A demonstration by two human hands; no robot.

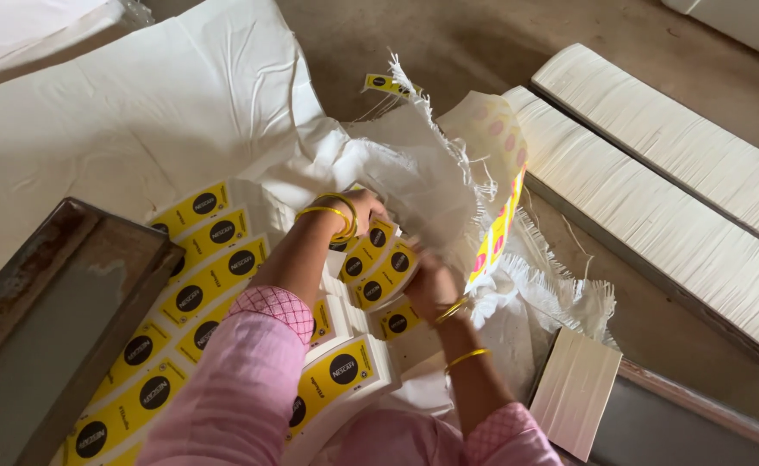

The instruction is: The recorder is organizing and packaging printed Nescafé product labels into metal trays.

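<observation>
- The fingers of the left hand (364, 210) reach into the mouth of a white woven sack (414, 177) at the centre of the frame; they are hidden behind the fabric and the labels, so I cannot tell whether they are spread or pinching.
- The right hand (429, 283), just right of centre, curls over the edge of a fanned bundle of yellow labels (378, 263); its fingertips are tucked under the bundle and blurred, and their exact grip cannot be told.
- That bundle of yellow labels with black round marks sits between the two hands, at the sack's opening, touching both.
- Yellow bangles (335, 216) ring the left wrist, and thinner ones (459, 332) the right forearm; both arms wear pink sleeves (241, 380) coming up from the bottom edge.
- Under and left of the left arm, more stacks of yellow labels (191, 289) lie overlapping in a row running from centre to lower left, on white sheeting (138, 112).
- A curled strip of yellow and pink stickers (496, 229) hangs from the sack's frayed edge, right of the hands.
- A rusty metal tray (47, 302) lies at the left edge.
- Long white paper stacks (655, 198) lie slantwise at the upper right, and a small white stack (574, 390) stands at the lower right.
- Bare brown floor (483, 43) shows at the top.
</observation>
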